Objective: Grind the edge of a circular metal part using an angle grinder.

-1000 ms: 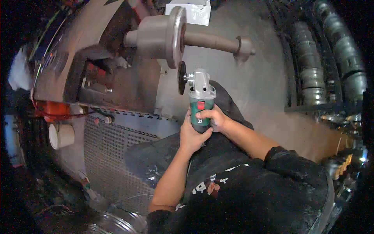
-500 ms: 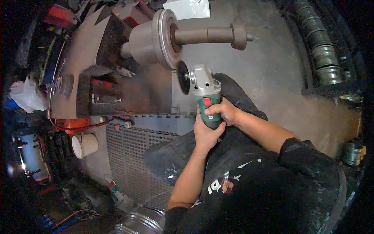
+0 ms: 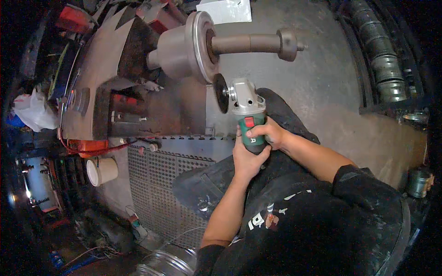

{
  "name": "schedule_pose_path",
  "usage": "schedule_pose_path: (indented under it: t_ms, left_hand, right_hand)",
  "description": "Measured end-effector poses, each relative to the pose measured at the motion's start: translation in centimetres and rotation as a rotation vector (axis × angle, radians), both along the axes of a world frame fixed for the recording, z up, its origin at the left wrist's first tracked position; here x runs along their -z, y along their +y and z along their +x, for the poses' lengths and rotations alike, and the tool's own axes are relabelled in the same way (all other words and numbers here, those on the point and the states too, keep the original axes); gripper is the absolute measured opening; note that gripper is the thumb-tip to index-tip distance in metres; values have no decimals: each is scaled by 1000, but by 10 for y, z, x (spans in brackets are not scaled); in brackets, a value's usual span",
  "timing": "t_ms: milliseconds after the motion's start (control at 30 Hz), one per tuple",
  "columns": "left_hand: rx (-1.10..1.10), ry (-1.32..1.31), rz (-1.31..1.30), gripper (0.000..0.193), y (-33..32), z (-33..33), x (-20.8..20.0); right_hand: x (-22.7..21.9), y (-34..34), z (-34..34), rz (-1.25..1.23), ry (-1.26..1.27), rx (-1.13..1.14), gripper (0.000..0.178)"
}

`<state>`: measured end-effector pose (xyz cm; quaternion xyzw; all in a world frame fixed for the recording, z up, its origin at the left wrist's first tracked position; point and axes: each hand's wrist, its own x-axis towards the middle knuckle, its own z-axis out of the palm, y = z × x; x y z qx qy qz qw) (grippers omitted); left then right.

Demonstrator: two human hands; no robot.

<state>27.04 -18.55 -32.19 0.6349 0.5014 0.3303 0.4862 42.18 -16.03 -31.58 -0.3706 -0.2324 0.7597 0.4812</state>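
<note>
A green angle grinder point(image 3: 252, 133) with a silver head and a red switch is held upright in front of me by both hands. My left hand point(image 3: 247, 161) is closed around the lower end of its body. Above it, my right hand point(image 3: 272, 133) grips from the right side, its thumb lying across the body just below the switch. The grinder's dark disc point(image 3: 221, 94) stands edge-on, close to the lower rim of a round metal wheel point(image 3: 201, 46) mounted on a machine shaft. Whether disc and rim touch, I cannot tell.
A thick shaft point(image 3: 251, 43) with a collar juts right from the wheel. The dusty brown machine housing point(image 3: 94, 78) fills the upper left. Below it are a perforated mat point(image 3: 170, 177) and a white bucket point(image 3: 102, 171). Metal wheel rims point(image 3: 387, 66) line a rack at right.
The whole view has shifted slightly to the right. Both hands keep the same grip on the grinder, and its disc stays close to the wheel rim.
</note>
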Motion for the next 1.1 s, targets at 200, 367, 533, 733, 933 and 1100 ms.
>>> schedule_pose_path:
  t_ms: [200,367,533,733,933,1100]
  left_hand:
    - [8,5,-4,79,1,1,-7]
    - [-10,4,-37,84,2,0,-14]
    - [41,-17,-130,98,3,-2,-17]
    - [19,-21,-85,90,1,-5,-13]
    - [30,15,-64,102,3,-8,-8]
    - [13,-58,-48,92,3,-9,-8]
  right_hand:
    - [-1,0,1,4,-17,-3,54]
    - [2,-1,1,-10,-20,-22,52]
    - [5,-2,0,-7,-35,-6,52]
    - [6,-3,2,-70,-43,1,55]
    - [3,-6,2,-46,-95,3,56]
    - [0,-3,1,32,-75,-18,53]
